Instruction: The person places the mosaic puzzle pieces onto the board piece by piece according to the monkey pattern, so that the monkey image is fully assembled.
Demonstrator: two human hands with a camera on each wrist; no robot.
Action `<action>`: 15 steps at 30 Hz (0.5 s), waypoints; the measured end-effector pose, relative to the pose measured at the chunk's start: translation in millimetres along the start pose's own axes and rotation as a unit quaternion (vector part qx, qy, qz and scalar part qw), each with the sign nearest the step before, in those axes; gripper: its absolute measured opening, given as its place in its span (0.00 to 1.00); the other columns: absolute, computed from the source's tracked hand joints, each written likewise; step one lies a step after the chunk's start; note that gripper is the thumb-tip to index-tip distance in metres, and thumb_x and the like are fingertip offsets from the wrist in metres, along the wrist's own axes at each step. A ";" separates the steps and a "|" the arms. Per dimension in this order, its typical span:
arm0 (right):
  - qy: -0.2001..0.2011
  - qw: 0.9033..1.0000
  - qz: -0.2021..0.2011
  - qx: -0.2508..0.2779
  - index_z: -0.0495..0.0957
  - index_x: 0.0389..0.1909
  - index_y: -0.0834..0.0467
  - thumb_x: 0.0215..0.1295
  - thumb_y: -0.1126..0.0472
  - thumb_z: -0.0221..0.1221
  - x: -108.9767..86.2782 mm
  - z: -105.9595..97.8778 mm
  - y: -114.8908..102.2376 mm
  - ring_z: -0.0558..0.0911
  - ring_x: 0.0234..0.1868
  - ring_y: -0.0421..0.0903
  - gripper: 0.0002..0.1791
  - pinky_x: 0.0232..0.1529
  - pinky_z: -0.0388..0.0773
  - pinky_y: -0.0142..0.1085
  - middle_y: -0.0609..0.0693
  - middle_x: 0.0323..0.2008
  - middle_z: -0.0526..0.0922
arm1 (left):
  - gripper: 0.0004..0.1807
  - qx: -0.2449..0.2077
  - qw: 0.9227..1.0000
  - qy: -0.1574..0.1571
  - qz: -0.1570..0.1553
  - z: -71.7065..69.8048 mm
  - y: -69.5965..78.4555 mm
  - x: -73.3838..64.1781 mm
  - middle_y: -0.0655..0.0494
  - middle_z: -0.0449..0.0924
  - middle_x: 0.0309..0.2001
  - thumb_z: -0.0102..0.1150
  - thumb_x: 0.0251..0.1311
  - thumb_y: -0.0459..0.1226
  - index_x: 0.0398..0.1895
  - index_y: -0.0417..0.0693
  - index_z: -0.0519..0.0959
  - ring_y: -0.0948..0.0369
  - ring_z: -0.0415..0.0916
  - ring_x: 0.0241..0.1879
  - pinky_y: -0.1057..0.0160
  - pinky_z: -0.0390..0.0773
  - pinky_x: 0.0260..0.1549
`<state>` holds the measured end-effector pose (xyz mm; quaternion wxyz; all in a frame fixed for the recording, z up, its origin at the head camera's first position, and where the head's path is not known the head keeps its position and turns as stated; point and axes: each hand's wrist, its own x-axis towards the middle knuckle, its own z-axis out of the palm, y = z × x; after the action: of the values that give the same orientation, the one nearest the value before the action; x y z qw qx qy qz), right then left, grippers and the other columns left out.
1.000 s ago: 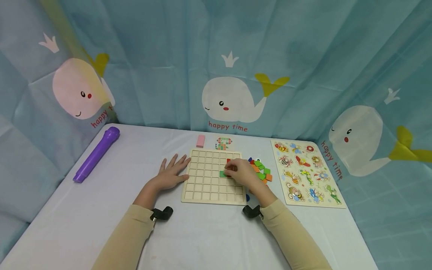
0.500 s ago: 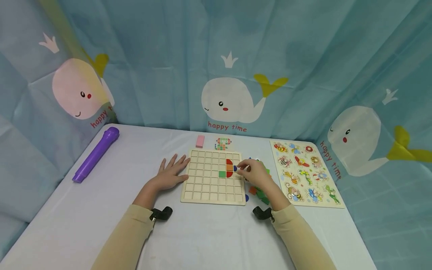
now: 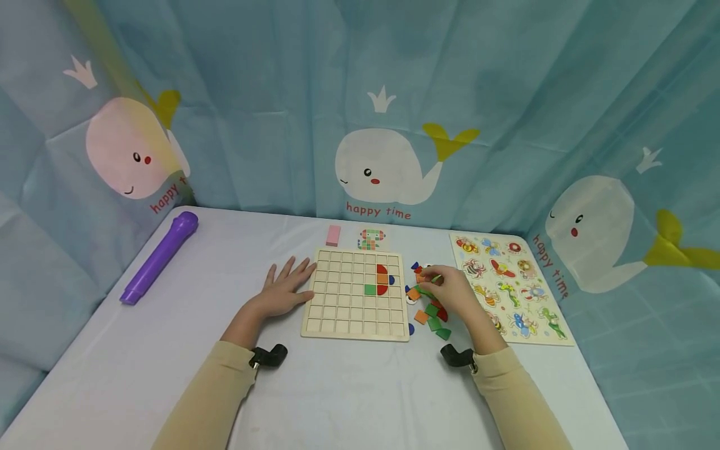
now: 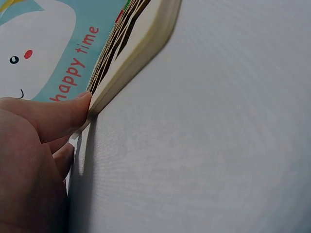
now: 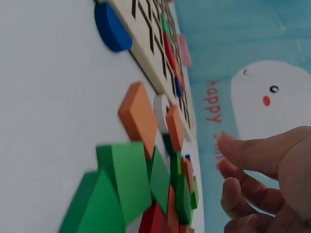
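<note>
A wooden grid board (image 3: pixel 337 317) lies flat on the table in the head view. On its right side sit a green square (image 3: pixel 370 290), an orange square (image 3: pixel 382 279), two red half-rounds and a blue half-round (image 3: pixel 391 280). My left hand (image 3: pixel 283 291) lies with spread fingers at the board's left side, thumb (image 4: pixel 73 109) against its edge. My right hand (image 3: pixel 450 290) hovers over a heap of loose coloured pieces right of the board, partly hiding them. Its thumb and bent fingers stand apart with nothing between them, above green pieces (image 5: pixel 127 179) and orange pieces (image 5: pixel 139 116).
Behind the board lie a pink block (image 3: pixel 333 235) and a small printed pattern card (image 3: pixel 371 239). A purple toy microphone (image 3: pixel 160 257) lies at the left. An insect puzzle board (image 3: pixel 537 294) is at the right, partly behind my right arm. Whale-print curtains (image 3: pixel 270 144) enclose the table.
My right hand left the green square's spot, was beside the blue half-round at the board's right, then moved right over the loose pieces. My left hand stayed put.
</note>
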<state>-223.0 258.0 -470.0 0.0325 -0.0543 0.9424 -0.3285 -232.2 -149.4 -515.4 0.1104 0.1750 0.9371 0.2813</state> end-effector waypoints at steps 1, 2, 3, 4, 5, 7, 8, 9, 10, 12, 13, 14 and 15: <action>0.000 1.000 0.002 -0.001 0.85 0.48 0.54 0.65 0.56 0.68 -0.7 -1.4 2.2 0.79 0.36 0.46 0.12 0.34 0.77 0.37 0.50 0.42 0.86 | 0.41 0.002 1.000 -0.001 -0.001 -0.2 0.1 -0.1 0.50 0.43 0.82 0.54 0.71 0.52 0.82 0.54 0.51 0.44 0.27 0.81 0.36 0.19 0.73; -0.003 1.000 0.004 0.000 0.85 0.48 0.54 0.66 0.56 0.68 -1.5 -2.4 3.8 0.79 0.35 0.46 0.12 0.33 0.77 0.36 0.50 0.42 0.86 | 0.41 0.003 1.000 -0.002 -0.002 -0.4 0.3 -0.2 0.50 0.43 0.82 0.54 0.71 0.52 0.82 0.54 0.51 0.44 0.27 0.81 0.36 0.19 0.73; -0.006 1.000 0.002 0.001 0.86 0.47 0.54 0.65 0.57 0.68 -2.6 -2.8 4.7 0.78 0.34 0.46 0.11 0.32 0.76 0.37 0.50 0.41 0.86 | 0.41 0.004 1.000 -0.002 -0.003 -0.8 0.7 -0.4 0.51 0.43 0.82 0.54 0.71 0.52 0.82 0.55 0.51 0.44 0.27 0.81 0.36 0.19 0.73; -0.011 1.000 -0.002 0.001 0.87 0.46 0.54 0.65 0.57 0.68 -3.2 -2.7 5.6 0.77 0.32 0.46 0.10 0.31 0.75 0.36 0.50 0.39 0.85 | 0.41 0.005 1.000 -0.002 -0.004 -0.9 0.7 -0.5 0.51 0.43 0.82 0.53 0.71 0.52 0.82 0.55 0.51 0.44 0.27 0.81 0.36 0.19 0.73; -0.019 1.000 -0.013 -0.003 0.87 0.44 0.54 0.64 0.57 0.69 -3.5 -2.0 6.5 0.75 0.31 0.46 0.09 0.30 0.74 0.36 0.49 0.37 0.84 | 0.41 0.005 1.000 -0.002 -0.005 -1.0 0.7 -0.6 0.51 0.43 0.83 0.53 0.71 0.52 0.82 0.55 0.51 0.44 0.27 0.81 0.36 0.19 0.73; -0.045 0.998 -0.037 -0.009 0.89 0.42 0.52 0.64 0.57 0.69 -4.1 0.4 7.7 0.74 0.30 0.45 0.08 0.28 0.72 0.36 0.48 0.35 0.82 | 0.40 0.006 1.000 -0.003 -0.006 -1.3 0.8 -0.9 0.51 0.43 0.83 0.54 0.71 0.52 0.82 0.55 0.51 0.45 0.26 0.81 0.36 0.19 0.73; -0.058 0.997 -0.049 -0.012 0.89 0.41 0.50 0.63 0.57 0.70 -4.3 1.8 8.1 0.74 0.30 0.45 0.07 0.28 0.72 0.35 0.47 0.36 0.82 | 0.40 0.007 1.000 -0.003 -0.006 -1.2 1.0 -0.9 0.51 0.43 0.83 0.54 0.71 0.52 0.82 0.55 0.51 0.45 0.27 0.81 0.36 0.19 0.73; -0.070 0.996 -0.062 -0.016 0.90 0.41 0.49 0.63 0.57 0.70 -4.2 3.3 8.9 0.74 0.31 0.44 0.06 0.28 0.72 0.35 0.47 0.36 0.81 | 0.40 0.008 1.000 -0.003 -0.006 -1.1 0.9 -0.8 0.51 0.43 0.83 0.54 0.71 0.52 0.82 0.55 0.51 0.45 0.27 0.81 0.36 0.19 0.73; -0.081 0.994 -0.071 -0.018 0.90 0.40 0.48 0.63 0.56 0.70 -3.9 4.6 9.8 0.74 0.32 0.43 0.06 0.29 0.73 0.35 0.47 0.37 0.80 | 0.40 0.008 1.000 -0.003 -0.006 -0.9 1.0 -0.7 0.51 0.43 0.83 0.54 0.71 0.52 0.82 0.55 0.51 0.45 0.27 0.81 0.36 0.19 0.73; -0.092 0.993 -0.075 -0.021 0.91 0.41 0.46 0.63 0.57 0.70 -3.5 6.2 10.5 0.75 0.35 0.43 0.07 0.31 0.73 0.35 0.46 0.40 0.81 | 0.41 0.009 1.000 -0.003 -0.006 -0.7 1.3 -0.3 0.51 0.43 0.83 0.54 0.71 0.52 0.82 0.55 0.51 0.45 0.27 0.81 0.36 0.19 0.73; -0.091 0.993 -0.076 -0.025 0.91 0.42 0.46 0.63 0.57 0.70 -3.0 6.8 10.7 0.76 0.36 0.43 0.07 0.31 0.73 0.35 0.47 0.41 0.81 | 0.41 0.009 1.000 -0.003 -0.005 -0.7 1.3 -0.4 0.51 0.43 0.83 0.54 0.71 0.52 0.82 0.55 0.51 0.45 0.27 0.81 0.36 0.19 0.73; -0.086 0.993 -0.073 -0.030 0.91 0.42 0.46 0.63 0.57 0.70 -2.7 7.3 10.6 0.75 0.36 0.42 0.08 0.31 0.73 0.35 0.47 0.41 0.81 | 0.41 0.010 1.000 -0.003 -0.005 -0.8 1.4 -0.5 0.51 0.43 0.83 0.53 0.71 0.52 0.82 0.55 0.51 0.45 0.27 0.81 0.36 0.19 0.73; -0.079 0.994 -0.069 -0.036 0.91 0.43 0.46 0.63 0.57 0.70 -2.3 7.8 10.6 0.75 0.35 0.43 0.08 0.31 0.72 0.35 0.47 0.40 0.80 | 0.41 0.009 1.000 -0.004 -0.005 -0.9 1.3 -0.6 0.51 0.43 0.83 0.53 0.71 0.52 0.82 0.55 0.51 0.45 0.26 0.81 0.37 0.19 0.73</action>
<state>-220.8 261.8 -482.7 0.0819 -0.1463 0.9421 -0.2904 -231.5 -149.0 -513.9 0.1140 0.1720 0.9401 0.2715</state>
